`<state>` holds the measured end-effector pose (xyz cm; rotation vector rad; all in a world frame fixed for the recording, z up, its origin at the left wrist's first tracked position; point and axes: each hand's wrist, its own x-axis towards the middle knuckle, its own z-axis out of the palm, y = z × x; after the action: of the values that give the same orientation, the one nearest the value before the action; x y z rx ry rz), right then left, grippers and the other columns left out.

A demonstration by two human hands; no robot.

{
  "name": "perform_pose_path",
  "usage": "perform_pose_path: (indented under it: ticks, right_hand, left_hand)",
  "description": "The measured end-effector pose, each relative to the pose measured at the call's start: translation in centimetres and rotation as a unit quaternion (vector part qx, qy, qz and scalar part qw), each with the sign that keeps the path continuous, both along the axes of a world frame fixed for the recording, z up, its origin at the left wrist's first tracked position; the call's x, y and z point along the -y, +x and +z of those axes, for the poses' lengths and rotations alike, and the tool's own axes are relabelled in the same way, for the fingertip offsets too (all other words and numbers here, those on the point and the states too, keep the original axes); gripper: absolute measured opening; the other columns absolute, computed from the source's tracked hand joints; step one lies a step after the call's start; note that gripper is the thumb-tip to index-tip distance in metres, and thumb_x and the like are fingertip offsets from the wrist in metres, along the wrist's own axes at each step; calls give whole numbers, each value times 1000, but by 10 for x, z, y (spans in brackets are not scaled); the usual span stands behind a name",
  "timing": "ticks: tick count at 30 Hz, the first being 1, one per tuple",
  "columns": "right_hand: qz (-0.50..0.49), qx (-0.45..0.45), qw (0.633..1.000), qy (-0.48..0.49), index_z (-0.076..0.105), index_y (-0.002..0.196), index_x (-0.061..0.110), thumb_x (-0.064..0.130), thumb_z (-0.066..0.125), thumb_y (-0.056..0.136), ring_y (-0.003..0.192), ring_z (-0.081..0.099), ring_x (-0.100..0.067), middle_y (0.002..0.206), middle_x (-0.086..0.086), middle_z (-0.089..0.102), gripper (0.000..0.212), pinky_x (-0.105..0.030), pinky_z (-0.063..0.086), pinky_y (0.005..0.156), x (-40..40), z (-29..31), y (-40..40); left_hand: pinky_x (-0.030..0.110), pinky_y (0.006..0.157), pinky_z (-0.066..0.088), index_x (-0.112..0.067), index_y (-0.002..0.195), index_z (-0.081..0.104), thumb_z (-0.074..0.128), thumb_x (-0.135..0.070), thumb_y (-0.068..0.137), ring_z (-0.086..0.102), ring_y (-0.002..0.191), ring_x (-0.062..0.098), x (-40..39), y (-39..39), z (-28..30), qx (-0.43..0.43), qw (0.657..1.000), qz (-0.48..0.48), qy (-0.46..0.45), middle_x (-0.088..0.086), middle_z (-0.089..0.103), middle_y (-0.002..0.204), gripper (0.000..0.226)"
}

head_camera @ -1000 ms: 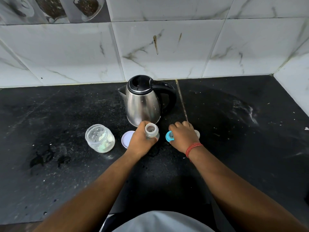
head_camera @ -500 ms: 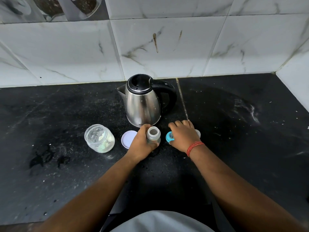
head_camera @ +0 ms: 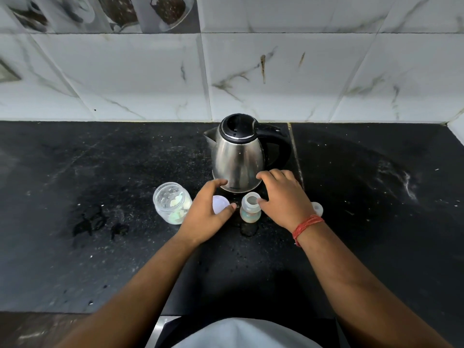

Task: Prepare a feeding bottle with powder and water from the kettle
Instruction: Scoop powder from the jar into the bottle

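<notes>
Both hands have let go since a moment ago. The left hand (head_camera: 204, 212) was wrapped around the feeding bottle (head_camera: 249, 209) — now it hovers just left of it with fingers spread and loosely bent, holding nothing. The thumb is near the bottle but I cannot tell if it touches. The right hand (head_camera: 282, 197) was closed over a blue cap; now it is lifted, fingers loosely bent, with the thumb at the bottle's open rim. The blue cap cannot be seen now. A red thread (head_camera: 307, 226) goes around the right wrist.

The bottle stands upright with its top open, on the black counter (head_camera: 100, 259), between the two hands. A wet spot sits on the counter just in front of it. A round white lid (head_camera: 221, 203) lies flat beside it, partly under the left hand. Left of that stands a small clear jar (head_camera: 172, 202) with no lid on and pale bits inside. On the right, a small white piece (head_camera: 317, 208) peeks out from behind the right wrist.

Just behind the bottle stands the steel kettle (head_camera: 238, 159), spout to the left, black handle to the right.

The counter has wide bare room on the far left and far right. Its near edge runs just in front of the person's body. At the back it stops at the white tiled wall (head_camera: 326, 71), which turns a corner at the far right.
</notes>
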<state>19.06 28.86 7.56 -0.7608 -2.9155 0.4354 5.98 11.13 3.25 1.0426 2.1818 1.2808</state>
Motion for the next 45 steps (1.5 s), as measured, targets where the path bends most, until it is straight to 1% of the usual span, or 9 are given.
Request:
perform_pose_path:
  ticks: [3, 10, 19, 23, 30, 33, 38, 43, 45]
  right_hand:
    - [17, -26, 999, -14, 53, 138, 20, 26, 73, 87, 128, 44, -27, 133, 1, 58, 54, -41, 44, 104, 12, 7, -13]
    - [54, -63, 995, -47, 59, 128, 17, 27, 73, 88, 120, 48, -24, 123, 1, 62, 44, -38, 47, 99, 41, 10, -41]
    - [89, 1, 990, -111, 57, 133, 18, 24, 63, 96, 126, 52, -24, 136, 0, 56, 39, -40, 48, 99, 79, -8, -77]
    - [105, -41, 989, -98, 60, 128, 18, 19, 62, 95, 116, 59, -24, 131, 0, 59, 32, -41, 52, 90, 94, -8, -94]
    - [185, -13, 983, -17, 65, 117, 13, 7, 68, 87, 92, 65, -28, 122, 0, 56, 31, -42, 54, 69, 110, -3, -111]
    - [183, -19, 983, 6, 67, 113, 13, 8, 71, 85, 89, 65, -27, 119, 1, 57, 29, -41, 55, 66, 110, 2, -111]
    - [220, 33, 975, 16, 68, 122, 17, 11, 61, 90, 94, 66, -27, 123, 1, 60, 33, -36, 50, 70, 107, 16, -109]
    - [201, 201, 954, 95, 51, 142, 13, 16, 56, 98, 115, 64, -30, 135, -4, 61, 44, -36, 47, 79, 109, 19, -110]
    - [181, 249, 946, 97, 51, 141, 12, 16, 58, 99, 121, 61, -30, 139, -6, 58, 43, -37, 47, 83, 111, 22, -111]
  left_hand:
    - [30, 115, 40, -21, 143, 51, 70, -35, 88, 50, 137, 6, 11, -11, 10, -22, 999, 14, 20, -10, 57, 143, 60]
    - [4, 104, 32, -22, 138, 55, 70, -35, 88, 48, 128, -12, 41, -34, 23, -78, 993, 75, 46, -22, 56, 133, 53]
    - [42, 116, 42, -19, 151, 35, 79, -49, 74, 44, 139, 17, 80, -57, -1, -30, 991, 133, 15, -7, 40, 149, 94]
    - [45, 120, 37, -15, 157, 25, 91, -39, 71, 38, 145, 19, 86, -62, -18, 11, 993, 120, -18, -2, 33, 154, 110]
    - [11, 96, 44, -29, 147, 28, 93, -29, 76, 51, 121, -17, 83, -76, -33, 64, 993, 96, -17, -26, 49, 132, 96]
    - [10, 89, 49, -41, 137, 32, 95, -30, 73, 56, 119, -9, 82, -78, -32, 46, 995, 94, 0, -22, 54, 129, 90]
    - [30, 101, 44, -28, 140, 44, 84, -51, 66, 46, 127, 18, 73, -69, -30, -48, 997, 56, 25, -11, 48, 133, 87]
    - [15, 117, 17, -8, 142, 53, 90, -30, 71, 44, 135, 33, 61, -62, -24, -191, 981, -20, 37, 5, 52, 144, 83]
    - [20, 118, 20, -9, 143, 55, 93, -23, 70, 43, 136, 31, 58, -59, -20, -214, 976, -36, 31, 6, 53, 146, 84]
